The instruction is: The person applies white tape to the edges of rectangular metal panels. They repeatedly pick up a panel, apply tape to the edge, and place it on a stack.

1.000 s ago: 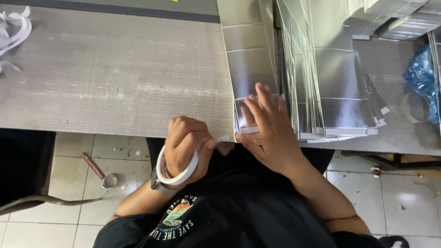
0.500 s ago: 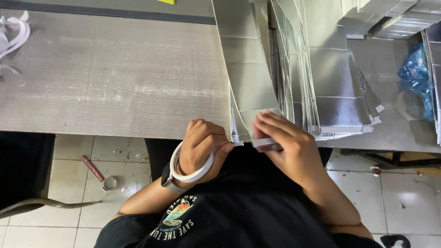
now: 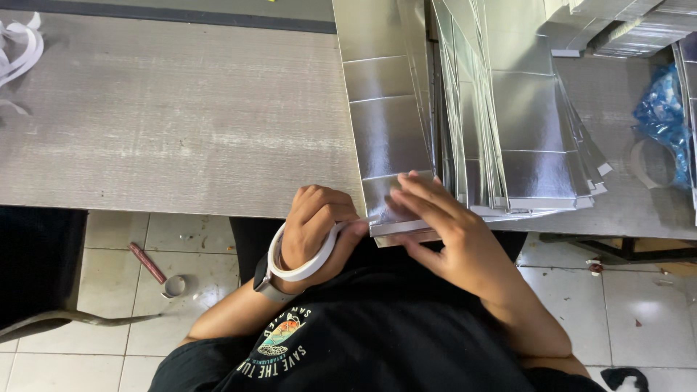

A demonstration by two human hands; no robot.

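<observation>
The left hand (image 3: 314, 218) is curled shut around a roll of white double-sided tape (image 3: 296, 263), which hangs like a bracelet over the wrist side of the fist, just above a grey wristwatch (image 3: 267, 284). A short length of the tape runs from the fist to the near edge of a silver foil-faced sheet (image 3: 388, 134), where a white strip (image 3: 399, 226) lies along that edge. The right hand (image 3: 443, 225) lies flat on the same near edge, fingers (image 3: 415, 190) spread and pressing the sheet down; it grips nothing. The two hands are close together, almost touching at the tape.

The silver sheet lies lengthwise on the grey wood-grain table (image 3: 160, 123), its near end overhanging the table's front edge above the person's lap. It shows creases across its width. Just to its right lies a fanned stack of similar silver sheets (image 3: 530, 152), their near ends stepped one past another. More silver pieces are piled at the top right corner.

At the far right of the table lies a crumpled blue plastic bag (image 3: 662, 109). At the top left corner, loose white strips (image 3: 18, 51) curl on the table. On the tiled floor (image 3: 203, 247) below lie a reddish stick (image 3: 147, 262) and a small tape core (image 3: 173, 287).
</observation>
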